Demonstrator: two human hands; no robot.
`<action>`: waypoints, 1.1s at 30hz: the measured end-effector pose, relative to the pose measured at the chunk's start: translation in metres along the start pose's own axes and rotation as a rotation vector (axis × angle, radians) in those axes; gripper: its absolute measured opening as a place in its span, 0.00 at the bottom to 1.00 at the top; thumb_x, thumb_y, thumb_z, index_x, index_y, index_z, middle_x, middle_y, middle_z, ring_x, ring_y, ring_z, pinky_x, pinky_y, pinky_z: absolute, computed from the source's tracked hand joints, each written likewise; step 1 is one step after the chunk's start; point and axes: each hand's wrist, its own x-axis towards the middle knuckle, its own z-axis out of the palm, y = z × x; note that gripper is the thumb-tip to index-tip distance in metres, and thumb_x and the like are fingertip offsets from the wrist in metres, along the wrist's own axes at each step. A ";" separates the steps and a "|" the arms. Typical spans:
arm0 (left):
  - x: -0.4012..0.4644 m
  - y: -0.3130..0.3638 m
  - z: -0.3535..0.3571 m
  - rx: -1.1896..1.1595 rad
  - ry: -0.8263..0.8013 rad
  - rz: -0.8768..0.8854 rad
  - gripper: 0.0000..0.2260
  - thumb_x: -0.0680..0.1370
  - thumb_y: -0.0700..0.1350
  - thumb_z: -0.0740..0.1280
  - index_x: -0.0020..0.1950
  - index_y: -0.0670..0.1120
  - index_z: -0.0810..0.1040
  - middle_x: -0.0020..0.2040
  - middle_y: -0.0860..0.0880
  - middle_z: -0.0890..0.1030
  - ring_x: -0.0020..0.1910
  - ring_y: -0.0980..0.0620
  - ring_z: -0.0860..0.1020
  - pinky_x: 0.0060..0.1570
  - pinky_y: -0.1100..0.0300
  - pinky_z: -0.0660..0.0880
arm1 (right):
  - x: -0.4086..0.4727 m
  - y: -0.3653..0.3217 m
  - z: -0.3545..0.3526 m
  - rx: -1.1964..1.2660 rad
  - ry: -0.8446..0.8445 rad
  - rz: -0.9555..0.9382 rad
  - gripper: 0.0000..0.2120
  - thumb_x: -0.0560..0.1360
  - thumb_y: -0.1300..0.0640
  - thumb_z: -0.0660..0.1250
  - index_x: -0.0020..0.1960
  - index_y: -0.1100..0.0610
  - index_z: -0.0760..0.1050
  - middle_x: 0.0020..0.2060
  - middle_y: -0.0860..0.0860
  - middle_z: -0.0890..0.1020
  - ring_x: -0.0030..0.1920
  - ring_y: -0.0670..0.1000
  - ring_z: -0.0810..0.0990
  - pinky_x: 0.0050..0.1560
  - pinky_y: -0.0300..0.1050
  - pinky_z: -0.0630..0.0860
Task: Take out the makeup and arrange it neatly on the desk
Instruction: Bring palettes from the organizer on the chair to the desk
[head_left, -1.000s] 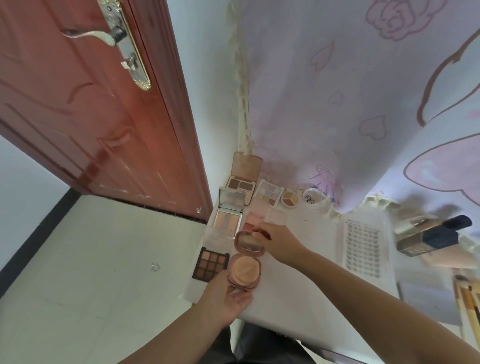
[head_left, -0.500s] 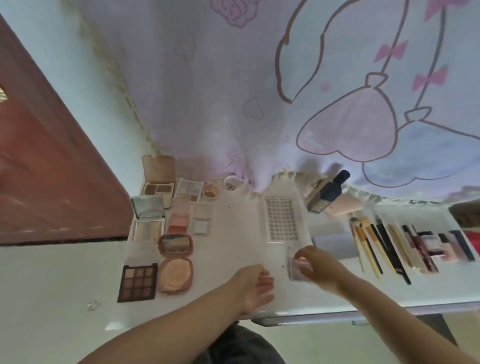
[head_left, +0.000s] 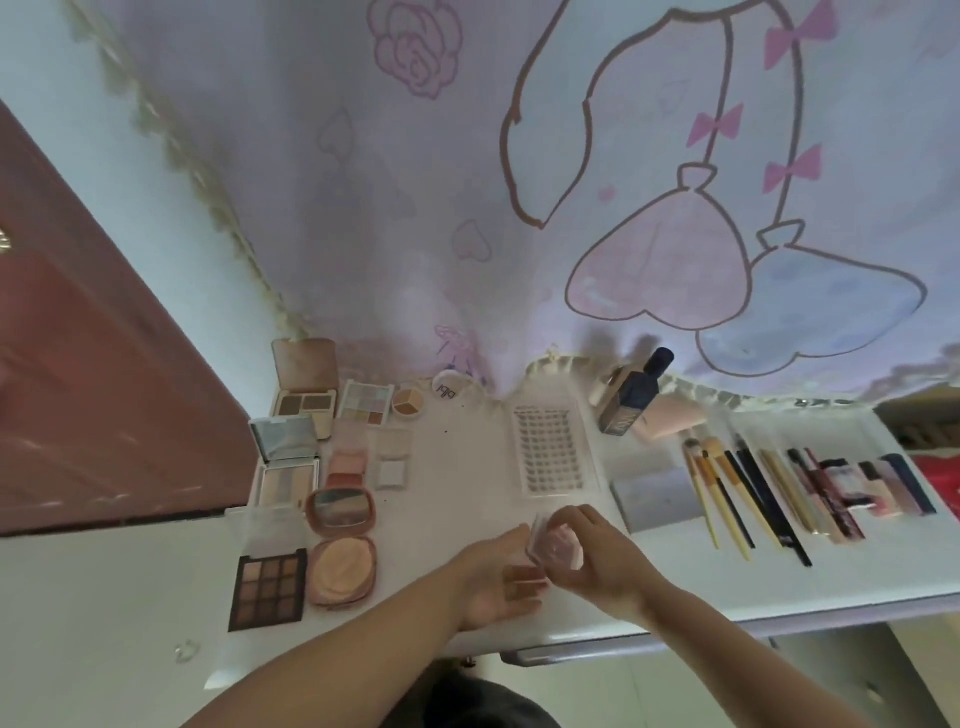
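Observation:
My right hand (head_left: 597, 561) pinches a small clear plastic case (head_left: 553, 543) with something pink inside, held just above the white desk (head_left: 457, 467) near its front edge. My left hand (head_left: 498, 582) lies open, palm up, right beside and under the case, fingertips touching it. Open palettes line the desk's left side: a round peach powder compact (head_left: 343, 551), a dark nine-pan eyeshadow palette (head_left: 267, 590), a mirrored highlighter palette (head_left: 285, 467) and a brown brow palette (head_left: 306, 395). A tray of false lashes (head_left: 548, 449) lies in the middle.
A dark blue foundation bottle (head_left: 631, 397) stands at the back. Brushes (head_left: 727, 493) and lip products (head_left: 852, 483) lie in a row on the right. A printed curtain (head_left: 519, 182) hangs behind the desk, and a red-brown door (head_left: 93, 389) is at the left.
A second ago both hands were on the round peach compact; it now lies on the desk. My right hand picked up the clear case and lifted it toward my left hand.

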 end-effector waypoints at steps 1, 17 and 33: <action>-0.006 0.001 -0.006 -0.076 -0.074 -0.003 0.18 0.77 0.54 0.67 0.58 0.42 0.79 0.52 0.39 0.79 0.48 0.44 0.79 0.49 0.53 0.78 | 0.003 -0.009 0.001 0.066 -0.011 -0.023 0.13 0.69 0.48 0.69 0.48 0.38 0.68 0.46 0.36 0.72 0.49 0.42 0.73 0.47 0.26 0.66; -0.059 0.019 -0.074 -0.571 -0.178 0.154 0.25 0.75 0.49 0.68 0.68 0.37 0.70 0.55 0.35 0.77 0.49 0.41 0.79 0.53 0.47 0.78 | 0.079 -0.085 0.003 0.292 -0.201 -0.055 0.09 0.66 0.38 0.65 0.44 0.39 0.73 0.42 0.39 0.82 0.46 0.39 0.80 0.47 0.32 0.75; 0.001 0.046 -0.048 -0.934 0.220 0.238 0.10 0.81 0.41 0.58 0.49 0.34 0.72 0.47 0.31 0.77 0.44 0.35 0.77 0.30 0.45 0.80 | 0.174 -0.036 0.000 0.401 -0.196 0.250 0.07 0.76 0.63 0.63 0.45 0.54 0.77 0.41 0.49 0.83 0.40 0.46 0.80 0.34 0.35 0.74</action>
